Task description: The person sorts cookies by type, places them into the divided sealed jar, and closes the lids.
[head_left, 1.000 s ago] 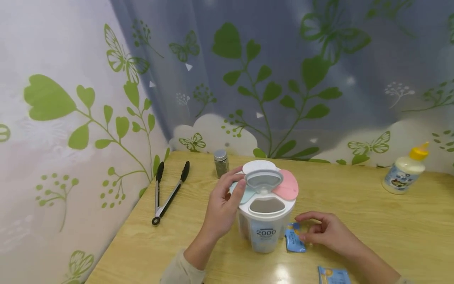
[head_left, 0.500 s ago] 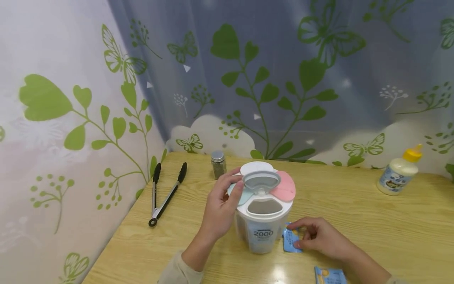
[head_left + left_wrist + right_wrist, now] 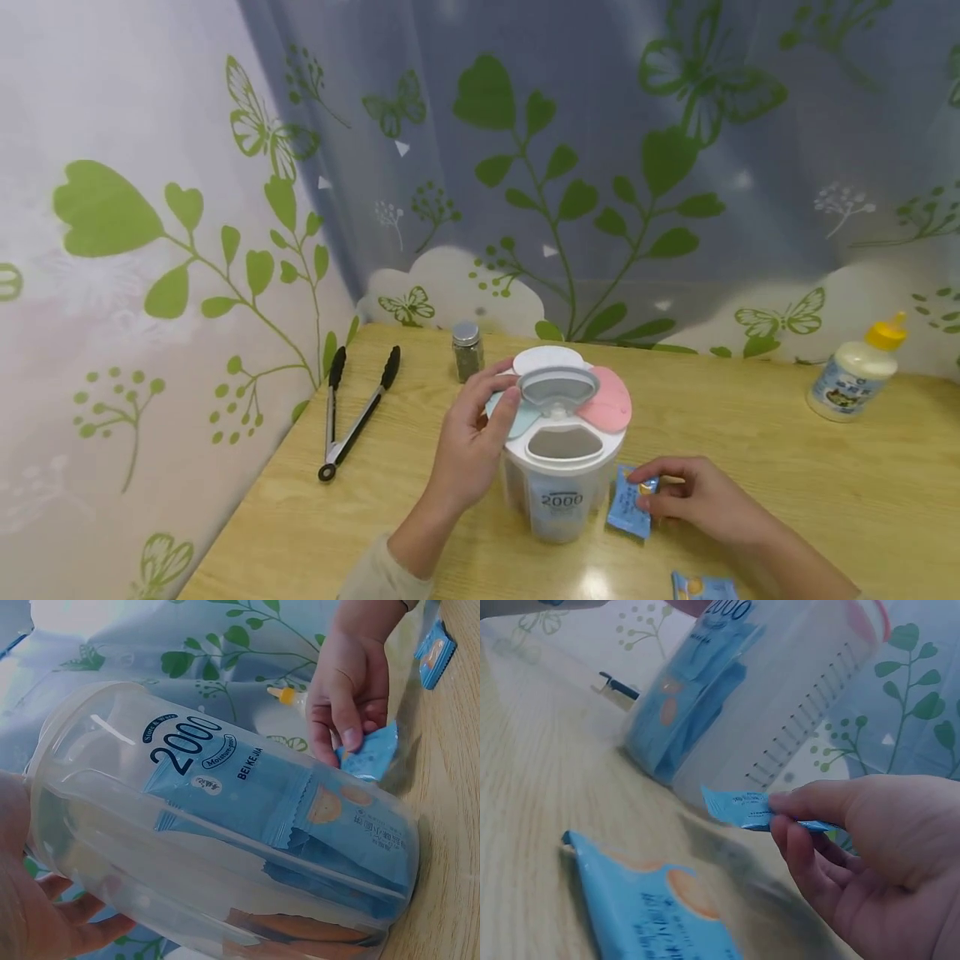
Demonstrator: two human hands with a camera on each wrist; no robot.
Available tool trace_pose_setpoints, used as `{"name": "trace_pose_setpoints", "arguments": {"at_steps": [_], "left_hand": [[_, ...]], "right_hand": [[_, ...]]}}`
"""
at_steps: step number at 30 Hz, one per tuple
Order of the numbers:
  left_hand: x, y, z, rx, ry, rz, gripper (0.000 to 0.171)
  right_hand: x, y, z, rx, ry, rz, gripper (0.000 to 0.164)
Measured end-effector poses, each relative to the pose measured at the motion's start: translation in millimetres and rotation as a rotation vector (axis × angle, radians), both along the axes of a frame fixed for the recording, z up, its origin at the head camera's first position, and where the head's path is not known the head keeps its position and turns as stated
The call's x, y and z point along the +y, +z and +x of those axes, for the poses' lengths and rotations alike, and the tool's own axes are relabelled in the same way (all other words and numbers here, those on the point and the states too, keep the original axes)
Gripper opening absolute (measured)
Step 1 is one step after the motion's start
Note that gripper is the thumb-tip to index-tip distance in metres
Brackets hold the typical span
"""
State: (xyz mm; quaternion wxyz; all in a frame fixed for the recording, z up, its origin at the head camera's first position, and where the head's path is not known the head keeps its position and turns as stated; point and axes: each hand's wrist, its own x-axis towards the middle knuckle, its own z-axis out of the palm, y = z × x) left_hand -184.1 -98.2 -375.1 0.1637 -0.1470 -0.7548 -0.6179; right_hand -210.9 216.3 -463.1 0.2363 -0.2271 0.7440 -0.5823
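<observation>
A clear storage container (image 3: 561, 508) with a sectioned lid stands upright on the table. One grey flap (image 3: 558, 386) of its lid is raised, leaving an opening below it. My left hand (image 3: 471, 450) grips the container's left side near the top, fingers at the blue lid section. Blue snack packets (image 3: 225, 795) and some brown-wrapped pieces (image 3: 300, 928) show through the clear wall. To the right of the container, my right hand (image 3: 701, 498) pinches a small blue snack packet (image 3: 739, 808) between thumb and fingers. The right wrist view shows this packet held just above the table.
Another blue packet (image 3: 703, 587) lies on the table (image 3: 787, 483) near the front edge of the head view. Black-tipped tongs (image 3: 352, 425) lie spread at the left. A small spice jar (image 3: 467, 354) stands behind the container, and a yellow-capped bottle (image 3: 852, 375) at the far right.
The packet at my right hand has shifted slightly right, away from the container, and is now pinched. My left hand keeps its place on the container; the head view has moved a little.
</observation>
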Motion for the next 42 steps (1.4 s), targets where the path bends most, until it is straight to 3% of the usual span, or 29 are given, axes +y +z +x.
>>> {"name": "trace_pose_setpoints", "arguments": {"at_steps": [6,15,24,32,42], "left_hand": [[1,0.2,-1.0,-0.014,-0.009,-0.001,0.024],[1,-1.3,0.9,-0.022,-0.01,0.017,0.023],[0,-1.4,1.8,-0.012,0.008,0.007,0.023],[2,-1.1,0.7,-0.022,-0.007,0.008,0.023],[1,-0.6,0.9,-0.022,-0.007,0.002,0.024]], "right_hand": [[9,14.9,4.9,-0.038,-0.051,-0.017,0.034],[18,39.6,9.4,0.032,-0.065,-0.045,0.021],[17,56.6,11.1,0.101,-0.082,-0.132,0.019],[17,74.0,13.6,0.1,-0.104,-0.247,0.028],[5,99.2,12.1,0.164,-0.092,-0.353,0.035]]}}
